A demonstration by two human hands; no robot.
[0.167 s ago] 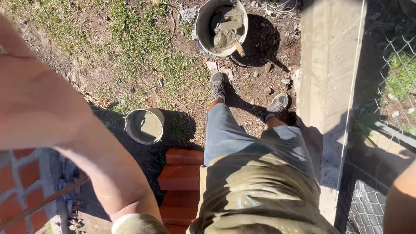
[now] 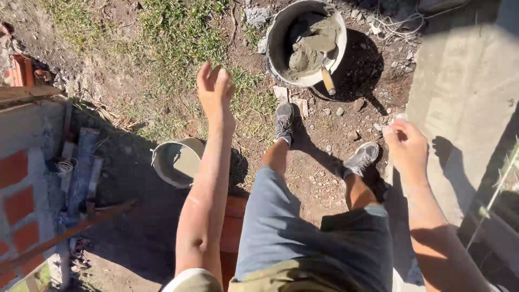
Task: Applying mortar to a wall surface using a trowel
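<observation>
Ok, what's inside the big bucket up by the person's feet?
The big bucket holds a mound of wet grey mortar. A tool with a wooden handle sticks out over the rim; its working end is sunk in the mix, so its shape is hidden, as is the bucket's bottom.

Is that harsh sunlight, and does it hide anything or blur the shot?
Head view: hard sun throws a deep shadow across the small bucket and the ground beside the brick wall, hiding detail there; the mortar tub is brightly lit and sharp; the left hand looks slightly soft, the right hand is sunlit.
</observation>
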